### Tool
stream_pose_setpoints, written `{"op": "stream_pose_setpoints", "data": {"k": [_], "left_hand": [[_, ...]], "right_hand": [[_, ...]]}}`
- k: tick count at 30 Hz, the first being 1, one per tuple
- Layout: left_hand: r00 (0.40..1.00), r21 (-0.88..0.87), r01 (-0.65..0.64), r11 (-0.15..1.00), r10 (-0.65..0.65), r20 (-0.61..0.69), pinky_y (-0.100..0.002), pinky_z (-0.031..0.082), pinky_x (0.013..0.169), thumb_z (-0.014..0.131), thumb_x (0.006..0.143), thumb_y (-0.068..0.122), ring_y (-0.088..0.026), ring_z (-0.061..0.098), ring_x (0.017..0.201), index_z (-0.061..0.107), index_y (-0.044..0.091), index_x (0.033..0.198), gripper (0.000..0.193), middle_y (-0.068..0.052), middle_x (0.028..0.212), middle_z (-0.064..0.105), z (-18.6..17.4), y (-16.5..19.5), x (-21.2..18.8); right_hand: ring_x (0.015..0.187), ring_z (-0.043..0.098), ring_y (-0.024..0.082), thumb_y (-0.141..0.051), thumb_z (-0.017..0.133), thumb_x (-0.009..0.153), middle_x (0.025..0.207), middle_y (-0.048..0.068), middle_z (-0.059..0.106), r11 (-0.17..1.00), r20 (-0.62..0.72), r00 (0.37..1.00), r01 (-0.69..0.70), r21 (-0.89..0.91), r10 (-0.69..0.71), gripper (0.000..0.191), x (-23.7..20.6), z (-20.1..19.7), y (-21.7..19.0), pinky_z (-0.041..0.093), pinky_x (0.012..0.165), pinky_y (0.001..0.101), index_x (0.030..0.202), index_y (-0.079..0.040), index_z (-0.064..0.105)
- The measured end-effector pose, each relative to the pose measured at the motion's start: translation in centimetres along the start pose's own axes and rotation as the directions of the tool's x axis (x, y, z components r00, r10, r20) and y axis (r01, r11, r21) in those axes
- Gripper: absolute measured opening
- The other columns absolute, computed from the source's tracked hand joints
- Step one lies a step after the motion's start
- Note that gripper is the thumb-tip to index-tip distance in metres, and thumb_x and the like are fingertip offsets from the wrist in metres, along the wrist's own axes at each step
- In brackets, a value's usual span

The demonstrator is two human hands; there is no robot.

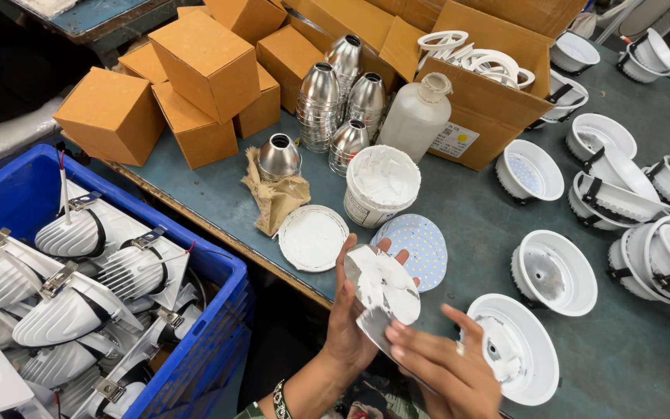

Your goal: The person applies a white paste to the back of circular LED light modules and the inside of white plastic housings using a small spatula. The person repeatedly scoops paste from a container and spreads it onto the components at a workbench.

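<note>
My left hand (350, 318) grips a round disc smeared with white paste (381, 291), tilted above the tabletop (467, 209) edge. My right hand (447, 365) is half-curled, fingertips touching the disc's lower rim, so both are on it. A white lamp housing (517, 349) lies just to the right.

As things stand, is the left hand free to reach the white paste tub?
Probably not: the left hand holds a paste-smeared disc, though nothing stands between it and the tub.
</note>
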State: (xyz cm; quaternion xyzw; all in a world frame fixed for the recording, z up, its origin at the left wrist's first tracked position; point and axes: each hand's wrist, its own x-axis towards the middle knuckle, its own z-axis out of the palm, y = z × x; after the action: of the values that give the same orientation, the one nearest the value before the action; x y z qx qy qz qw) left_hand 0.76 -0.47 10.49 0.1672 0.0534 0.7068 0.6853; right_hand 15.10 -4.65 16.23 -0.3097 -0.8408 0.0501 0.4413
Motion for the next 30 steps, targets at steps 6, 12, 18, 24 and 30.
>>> {"op": "stream_pose_setpoints", "data": {"k": [6,12,18,24,30], "left_hand": [[0.994,0.021,-0.028,0.999,0.025,0.104,-0.06,0.038,0.119,0.079,0.086,0.05,-0.044,0.029,0.154,0.019,0.028,0.16,0.098,-0.017,0.165,0.027,0.0,0.6,-0.2],[0.969,0.145,-0.073,0.987,0.036,0.243,-0.058,0.035,0.126,0.081,0.089,0.048,-0.043,0.027,0.16,0.024,0.026,0.161,0.094,-0.02,0.171,0.023,-0.2,0.7,-0.9],[0.969,0.153,-0.1,0.983,0.061,0.241,-0.059,0.034,0.127,0.082,0.088,0.046,-0.045,0.027,0.161,0.026,0.024,0.161,0.095,-0.022,0.171,0.023,-0.4,0.7,-1.1],[0.974,0.17,-0.079,0.982,0.04,0.223,-0.06,0.034,0.127,0.083,0.087,0.045,-0.045,0.027,0.16,0.028,0.024,0.158,0.093,-0.021,0.171,0.022,-0.3,1.0,-1.2],[0.968,0.192,-0.096,0.977,0.047,0.245,-0.06,0.034,0.128,0.083,0.087,0.047,-0.045,0.027,0.161,0.029,0.024,0.158,0.093,-0.022,0.171,0.023,-0.1,1.0,-1.1]], "right_hand": [[0.107,0.078,0.015,0.004,0.066,0.086,0.111,0.006,0.078,0.995,-0.024,0.995,-0.096,0.014,0.096,0.024,0.6,-3.2,1.2,0.043,0.118,0.0495,0.109,-0.004,0.068],[0.103,0.076,0.015,0.0,0.072,0.081,0.103,0.004,0.079,0.991,0.082,0.992,-0.088,-0.105,0.097,0.025,1.7,-4.1,1.7,0.047,0.107,0.0429,0.105,-0.008,0.072],[0.1,0.076,0.015,-0.001,0.071,0.078,0.102,0.004,0.079,0.991,0.13,0.991,0.039,-0.127,-0.023,0.026,1.3,-3.2,0.3,0.048,0.101,0.0417,0.104,-0.008,0.072],[0.101,0.076,0.017,0.0,0.069,0.078,0.105,0.005,0.078,0.998,0.046,0.998,-0.039,-0.046,0.041,0.028,1.2,-3.7,0.3,0.053,0.098,0.0389,0.105,-0.005,0.07],[0.098,0.077,0.017,0.0,0.069,0.079,0.103,0.006,0.079,0.997,0.1,0.995,-0.003,-0.077,0.011,0.026,1.5,-3.6,0.4,0.052,0.096,0.04,0.105,-0.004,0.072]]}}
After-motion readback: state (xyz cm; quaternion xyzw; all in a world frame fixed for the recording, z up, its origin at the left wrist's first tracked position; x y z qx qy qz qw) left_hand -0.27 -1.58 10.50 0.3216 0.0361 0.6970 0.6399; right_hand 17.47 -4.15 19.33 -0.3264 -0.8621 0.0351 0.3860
